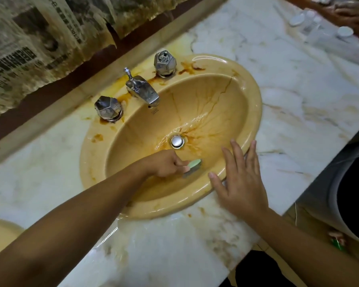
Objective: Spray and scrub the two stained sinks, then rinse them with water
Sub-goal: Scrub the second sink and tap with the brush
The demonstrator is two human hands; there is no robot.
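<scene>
A yellow oval sink (251, 112) is set in the marble counter, with brown stains streaking its bowl, rim and the area around the drain (177, 141). My left hand (164, 164) is inside the bowl, gripping a green-and-grey sponge (192, 167) against the near wall below the drain. My right hand (239, 181) lies flat with spread fingers on the sink's near right rim. A thin film of water shines around the drain. The edge of a second yellow sink (0, 233) shows at the lower left.
A chrome faucet (142, 89) with two faceted knobs (108, 108) (165, 63) stands at the sink's back. Stained newspaper (39, 44) covers the wall behind. Small white containers (319, 25) sit at the counter's far right. A dark bin (352, 204) stands beside the counter.
</scene>
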